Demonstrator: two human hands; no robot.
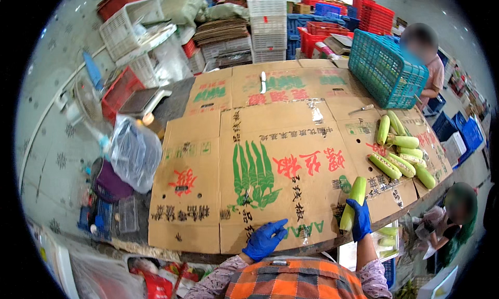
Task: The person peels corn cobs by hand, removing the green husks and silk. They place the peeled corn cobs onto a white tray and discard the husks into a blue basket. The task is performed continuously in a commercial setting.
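Observation:
My right hand (361, 218), in a blue glove, grips an ear of corn in its pale green husk (355, 199) near the table's front edge. My left hand (266, 239), also gloved in blue, rests on the flattened cardboard (202, 147) with its index finger stretched out and holds nothing. Several more ears of corn lie in a loose pile to the right. On one husked ear (384, 165) and its neighbour (401, 165), strips of pale kernels show. Beyond the pile lies a knife with a wooden handle (367, 107).
A teal plastic crate (386, 69) leans at the far right, beside a person (434, 73). A white-handled knife (263, 82) lies at the back. Left are a plastic-covered thing (135, 153), a purple bucket (111, 180) and a fan (87, 98). Another person (440, 229) sits at right.

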